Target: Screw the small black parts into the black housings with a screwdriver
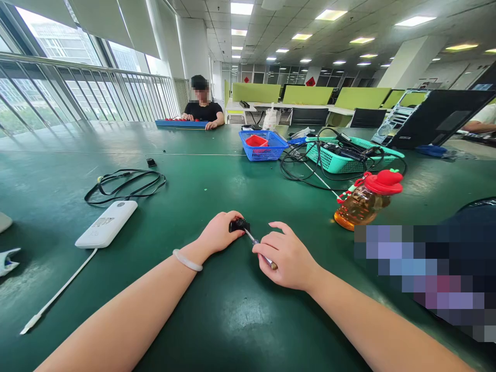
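Near the middle of the green table, my left hand pinches a small black part between thumb and fingers. What kind of part it is, I cannot make out. My right hand is closed around a small screwdriver with a thin metal shaft and a brownish handle end. The shaft points up and left, and its tip meets the black part or lies right beside it. A finger of the right hand sticks out, apart from the tool. The tip itself is partly hidden.
To the left lie a white power bank with a white cable and a coiled black cable. Beyond are a blue basket, a teal basket of cables and a red-lidded bottle. A person sits at the far end.
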### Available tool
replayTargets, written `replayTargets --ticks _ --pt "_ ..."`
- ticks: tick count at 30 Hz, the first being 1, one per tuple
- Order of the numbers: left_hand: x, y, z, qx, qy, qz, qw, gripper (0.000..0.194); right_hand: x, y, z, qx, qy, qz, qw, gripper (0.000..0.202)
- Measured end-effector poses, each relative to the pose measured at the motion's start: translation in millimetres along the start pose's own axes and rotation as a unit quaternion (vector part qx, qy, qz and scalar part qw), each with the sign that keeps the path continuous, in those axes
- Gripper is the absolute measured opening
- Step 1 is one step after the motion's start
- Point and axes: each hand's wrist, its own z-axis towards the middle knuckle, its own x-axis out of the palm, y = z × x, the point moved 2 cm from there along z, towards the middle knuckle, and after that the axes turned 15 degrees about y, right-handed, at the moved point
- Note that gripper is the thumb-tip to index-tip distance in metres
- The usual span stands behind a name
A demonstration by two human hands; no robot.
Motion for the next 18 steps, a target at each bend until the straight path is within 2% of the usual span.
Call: replayTargets --ticks 18 --pt "-0.2 0.1 0.4 0.009 0.004 0.001 1.000 0.030 3.0 -5.1 0.1 0.032 0.040 -0.013 0.999 0.016"
